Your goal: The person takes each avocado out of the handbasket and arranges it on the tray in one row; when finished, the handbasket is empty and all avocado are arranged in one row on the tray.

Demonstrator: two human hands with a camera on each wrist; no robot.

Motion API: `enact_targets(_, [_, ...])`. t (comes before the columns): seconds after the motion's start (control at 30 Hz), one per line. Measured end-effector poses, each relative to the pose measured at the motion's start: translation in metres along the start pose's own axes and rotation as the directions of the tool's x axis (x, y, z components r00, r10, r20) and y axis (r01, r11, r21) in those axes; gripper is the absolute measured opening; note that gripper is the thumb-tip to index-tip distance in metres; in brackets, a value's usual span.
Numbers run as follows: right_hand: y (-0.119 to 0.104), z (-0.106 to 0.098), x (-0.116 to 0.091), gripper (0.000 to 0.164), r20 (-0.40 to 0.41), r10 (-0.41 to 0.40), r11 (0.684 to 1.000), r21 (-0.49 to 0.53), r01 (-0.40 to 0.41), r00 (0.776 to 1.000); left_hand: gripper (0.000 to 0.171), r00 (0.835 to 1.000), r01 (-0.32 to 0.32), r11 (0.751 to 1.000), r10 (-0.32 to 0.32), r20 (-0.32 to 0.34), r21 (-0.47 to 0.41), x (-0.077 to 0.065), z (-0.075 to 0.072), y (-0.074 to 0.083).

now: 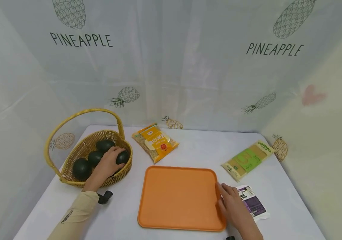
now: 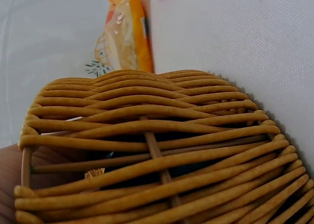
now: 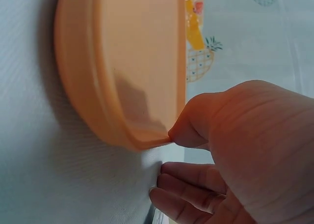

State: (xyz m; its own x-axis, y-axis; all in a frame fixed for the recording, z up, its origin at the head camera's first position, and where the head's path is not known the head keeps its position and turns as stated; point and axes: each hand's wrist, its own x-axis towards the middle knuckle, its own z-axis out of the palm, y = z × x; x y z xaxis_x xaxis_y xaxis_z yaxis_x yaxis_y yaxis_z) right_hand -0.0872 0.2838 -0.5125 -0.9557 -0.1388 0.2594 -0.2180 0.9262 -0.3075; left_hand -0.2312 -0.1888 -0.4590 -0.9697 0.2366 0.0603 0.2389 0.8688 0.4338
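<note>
1. Currently, nearest to me in the head view, the right hand [image 1: 233, 204] rests at the right edge of an orange tray [image 1: 178, 200], its fingers loosely bent. The right wrist view shows me a digit touching the rim, with three other fingers [image 3: 191, 172] below and apart from it. Whether that contact is a pinch, I cannot tell.
2. The tray lies on the white table [image 1: 114, 216], between the two hands.
3. Just beside the right hand, and partly covered by it, I have a white-and-purple packet [image 1: 254, 205].
4. Over on the left, a tan sleeve [image 1: 75, 213] leads to the left hand [image 1: 108, 164], which reaches into a wicker basket [image 1: 120, 176]. I see its fingers and thumb curved round a dark green fruit [image 1: 123, 157] at the basket's right end, clamped on it. My left wrist view is mostly filled with weave, which hides much of that grip.
5. Three more fruits [image 1: 82, 169] sit in the basket, left of the held one, under the arched handle [image 1: 82, 113].
6. Beyond the tray, an orange-yellow packet [image 1: 156, 142] lies near the basket; a green-labelled packet [image 1: 247, 161] lies over to the right.
7. Farthest off hangs a pale curtain [image 1: 171, 66] printed with pineapples.
</note>
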Motion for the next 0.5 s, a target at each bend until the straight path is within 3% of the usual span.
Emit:
enact_targets(0.2, [-0.0008, 0.0008, 0.0005, 0.052, 0.015, 0.012, 1.000, 0.011, -0.012, 1.000, 0.063, 1.000, -0.022, 1.000, 0.022, -0.014, -0.005, -0.0003, 0.0004, -0.0013])
enact_targets(0.5, [-0.0004, 0.0008, 0.0017, 0.053, 0.032, 0.011, 1.000, 0.015, -0.012, 0.999, 0.065, 1.000, 0.014, 1.000, -0.014, -0.025, -0.015, -0.0036, -0.0036, -0.0046])
